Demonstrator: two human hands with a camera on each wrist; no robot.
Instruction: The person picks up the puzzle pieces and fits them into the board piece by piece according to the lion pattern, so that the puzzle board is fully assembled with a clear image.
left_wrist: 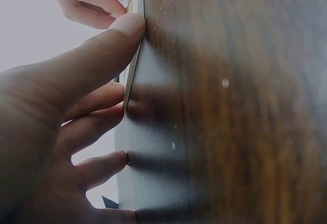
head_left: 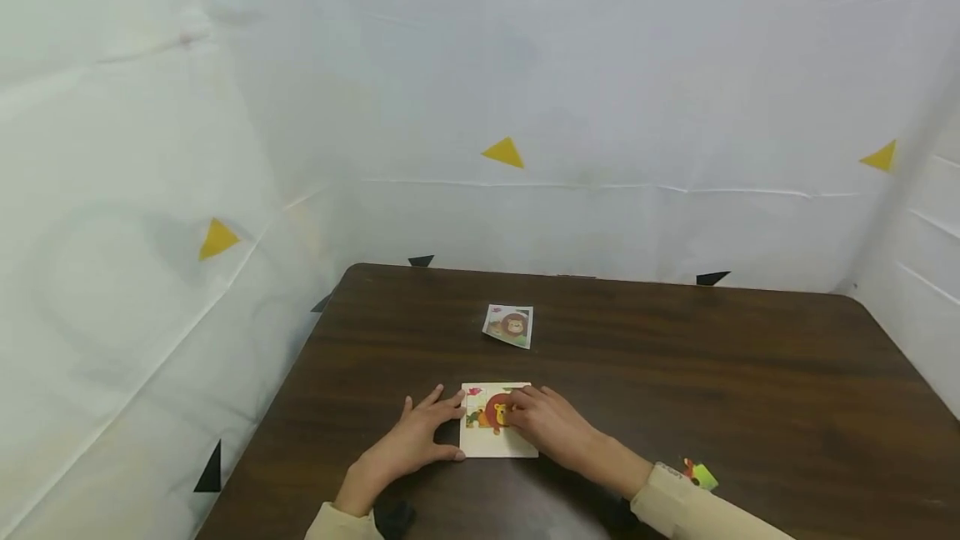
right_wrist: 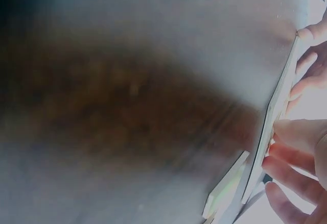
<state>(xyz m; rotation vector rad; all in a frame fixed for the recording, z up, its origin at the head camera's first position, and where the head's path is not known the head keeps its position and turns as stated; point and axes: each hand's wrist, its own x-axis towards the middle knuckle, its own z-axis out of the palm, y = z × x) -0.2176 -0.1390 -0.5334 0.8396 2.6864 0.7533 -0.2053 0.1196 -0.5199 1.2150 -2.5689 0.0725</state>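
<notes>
A square cream puzzle board (head_left: 498, 447) lies flat on the table, its upper part filled with a brown-maned lion picture (head_left: 495, 411). Along its left edge my left hand (head_left: 416, 438) rests, fingers spread and fairly straight; the thumb touches the lower left corner. In the left wrist view, that thumb (left_wrist: 97, 55) meets the board's thin side. Over the lion my right hand (head_left: 555, 427) bends its fingers, with the tips pinching a small puzzle piece at the face, mostly hidden beneath them. The right wrist view shows the thumb (right_wrist: 299, 132) and fingertips close together at the board's surface.
Behind the board lies a lion picture card (head_left: 510, 325), slightly curled. A green and orange puzzle piece (head_left: 701, 475) sits by my right sleeve. The dark wooden table (head_left: 750, 373) extends to white sheeting (head_left: 600, 90) on three sides.
</notes>
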